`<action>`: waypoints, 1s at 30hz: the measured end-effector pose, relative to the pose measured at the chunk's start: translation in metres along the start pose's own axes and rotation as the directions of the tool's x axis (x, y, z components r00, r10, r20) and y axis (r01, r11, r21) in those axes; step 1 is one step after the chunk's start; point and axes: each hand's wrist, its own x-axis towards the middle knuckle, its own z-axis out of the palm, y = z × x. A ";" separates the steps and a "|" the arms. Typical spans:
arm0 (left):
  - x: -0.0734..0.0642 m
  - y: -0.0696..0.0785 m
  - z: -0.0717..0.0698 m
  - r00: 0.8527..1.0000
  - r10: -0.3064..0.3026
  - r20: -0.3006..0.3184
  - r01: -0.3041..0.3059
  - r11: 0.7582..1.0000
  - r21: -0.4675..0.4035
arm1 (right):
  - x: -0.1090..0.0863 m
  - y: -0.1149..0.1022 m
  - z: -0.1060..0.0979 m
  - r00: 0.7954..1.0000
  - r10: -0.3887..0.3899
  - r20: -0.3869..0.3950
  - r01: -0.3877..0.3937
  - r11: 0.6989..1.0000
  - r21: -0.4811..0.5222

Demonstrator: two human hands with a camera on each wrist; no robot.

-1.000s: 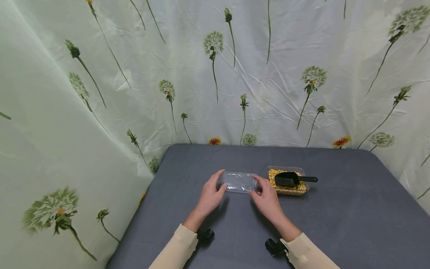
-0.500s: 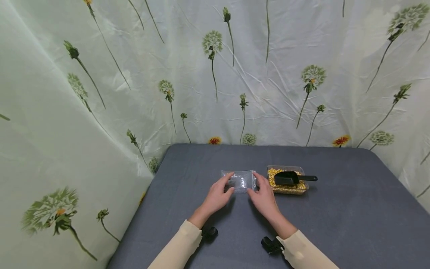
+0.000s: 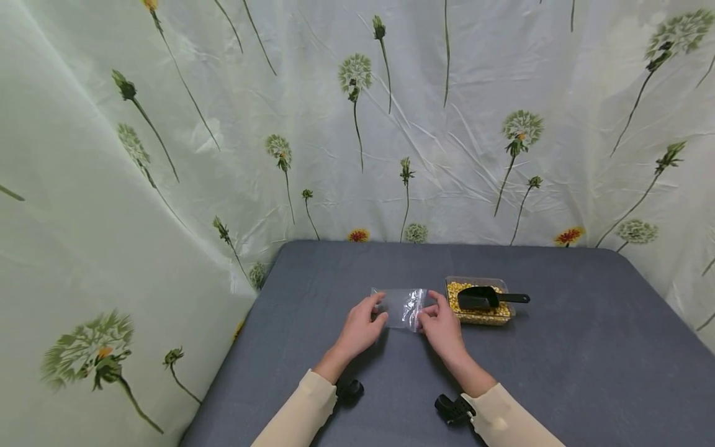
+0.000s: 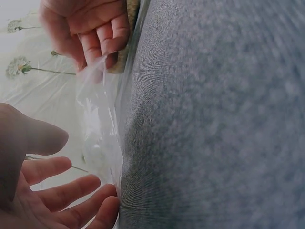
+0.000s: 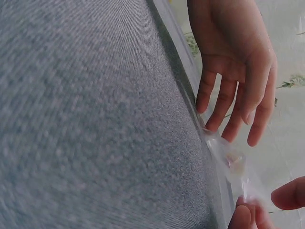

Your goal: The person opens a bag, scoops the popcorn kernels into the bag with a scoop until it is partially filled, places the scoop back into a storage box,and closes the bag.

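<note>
A clear zip-lock bag (image 3: 395,308) lies flat between my hands, its shiny zip strip at the right end. In the left wrist view the plastic bag (image 4: 97,126) rises to a point at the other hand's fingers. My left hand (image 3: 360,324) rests with loose, spread fingertips at the bag's left end, thumb apart from them. At the zip end my right hand (image 3: 444,327) pinches the edge with curled fingers. The right wrist view has the left hand (image 5: 236,62) reaching down to the bag (image 5: 233,162), fingers nearly straight.
Just right of the right hand stands a clear plastic tub (image 3: 486,320) of yellow corn kernels (image 3: 455,289). A black scoop (image 3: 478,298) lies on the kernels, handle over the right rim. Grey cloth (image 3: 581,347) covers the table; a flowered curtain (image 3: 335,205) hangs behind.
My left hand has shifted right along the bag. The right hand's fingers have curled in on the zip end, and that end has turned slightly toward me. Tub and scoop stay put.
</note>
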 end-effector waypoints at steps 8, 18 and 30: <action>-0.002 0.001 0.002 1.000 0.005 -0.019 -0.004 1.000 0.006 | 0.000 0.001 0.001 0.999 0.047 0.009 -0.048 0.989 0.137; -0.004 0.009 0.002 0.995 -0.023 -0.093 0.010 0.991 -0.135 | -0.001 0.000 0.001 0.992 0.105 0.071 -0.119 0.963 0.243; -0.005 0.019 -0.004 0.988 -0.098 -0.117 0.059 0.953 -0.298 | -0.004 -0.007 -0.001 0.986 0.104 0.131 -0.133 0.962 0.238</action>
